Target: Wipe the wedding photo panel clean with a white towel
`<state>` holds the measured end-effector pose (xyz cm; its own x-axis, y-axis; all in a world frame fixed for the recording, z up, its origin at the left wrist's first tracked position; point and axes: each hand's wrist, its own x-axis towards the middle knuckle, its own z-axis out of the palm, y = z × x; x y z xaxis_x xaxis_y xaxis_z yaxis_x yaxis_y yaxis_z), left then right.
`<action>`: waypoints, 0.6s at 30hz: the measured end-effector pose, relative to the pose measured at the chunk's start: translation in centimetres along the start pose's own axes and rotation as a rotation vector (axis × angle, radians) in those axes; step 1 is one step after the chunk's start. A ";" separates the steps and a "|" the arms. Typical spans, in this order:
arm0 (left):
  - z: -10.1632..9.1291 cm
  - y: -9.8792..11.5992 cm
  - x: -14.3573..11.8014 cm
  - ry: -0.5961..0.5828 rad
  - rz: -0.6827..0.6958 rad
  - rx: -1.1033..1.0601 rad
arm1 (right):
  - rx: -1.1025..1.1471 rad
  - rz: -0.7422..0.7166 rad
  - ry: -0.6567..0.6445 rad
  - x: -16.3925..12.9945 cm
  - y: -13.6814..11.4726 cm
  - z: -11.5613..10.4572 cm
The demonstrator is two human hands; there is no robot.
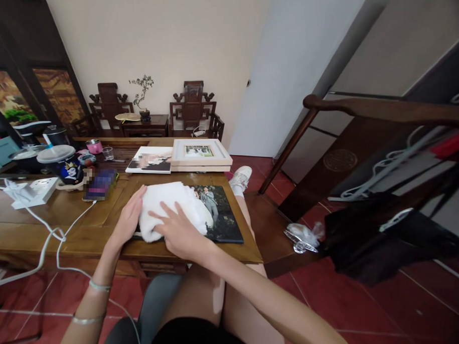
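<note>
I judge the step in hand as wiping: my right hand (180, 233) lies flat, fingers spread, pressing a cloth (173, 207) onto a print (222, 214) near the front edge of the surface (62, 226). My left hand (129, 216) rests open against the cloth's left side, steadying it; neither hand is clenched. The cloth looks soft, white and bunched; the print is a flat dark rectangle with a glossy face, about half covered. As I read it, the next move calls for light, even pressure so the print does not slide. Beyond lie a pale frame (200, 153) stacked on another, a second print (150, 159) and a phone (99, 185) with a white cable
</note>
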<state>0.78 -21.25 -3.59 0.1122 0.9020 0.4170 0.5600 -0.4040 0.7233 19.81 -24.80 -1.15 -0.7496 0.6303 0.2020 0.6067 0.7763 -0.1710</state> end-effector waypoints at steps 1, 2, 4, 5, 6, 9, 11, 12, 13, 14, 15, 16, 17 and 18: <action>0.0 0.1 0.0 0.005 -0.003 0.000 | 0.021 -0.061 -0.020 -0.5 -0.3 -0.1; 0.0 0.1 0.0 0.005 -0.004 0.003 | 0.042 -0.101 -0.042 -1.2 -0.4 -0.4; 0.1 0.1 -0.1 -0.016 -0.001 0.017 | 0.088 -0.131 -0.073 -3.0 -0.4 -0.9; 0.1 0.0 0.0 -0.039 0.002 0.031 | 0.114 -0.127 -0.078 -4.1 -0.4 -1.2; 0.2 -0.1 0.0 -0.069 0.006 0.049 | 0.138 -0.110 -0.075 -5.3 -0.3 -1.4; 0.3 -0.4 0.0 -0.156 0.027 0.119 | 0.188 0.008 -0.056 -8.9 0.1 -2.2; 0.4 -0.5 0.0 -0.173 0.053 0.155 | 0.187 0.107 -0.046 -11.0 0.8 -2.6; 0.4 -0.6 0.0 -0.173 0.064 0.165 | 0.173 0.156 -0.036 -11.7 1.3 -2.6; 0.4 -0.7 0.0 -0.169 0.073 0.170 | 0.152 0.202 -0.022 -12.2 2.0 -2.5; 0.4 -0.7 0.0 -0.164 0.079 0.172 | 0.122 0.250 -0.003 -12.5 2.8 -2.4; 0.5 -0.8 0.0 -0.162 0.082 0.174 | 0.087 0.302 0.016 -12.5 3.6 -2.2; 0.5 -1.0 0.1 -0.160 0.085 0.177 | 0.054 0.356 0.034 -12.2 4.6 -2.1; 0.5 -1.1 0.1 -0.158 0.088 0.181 | 0.027 0.410 0.048 -11.6 5.5 -1.9; 0.6 -1.2 0.1 -0.157 0.090 0.186 | 0.008 0.462 0.054 -10.7 6.4 -1.8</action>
<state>0.56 -20.59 -4.76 0.2860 0.8821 0.3743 0.6814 -0.4618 0.5678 32.16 -26.60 -2.69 -0.3864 0.9095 0.1532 0.8714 0.4145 -0.2626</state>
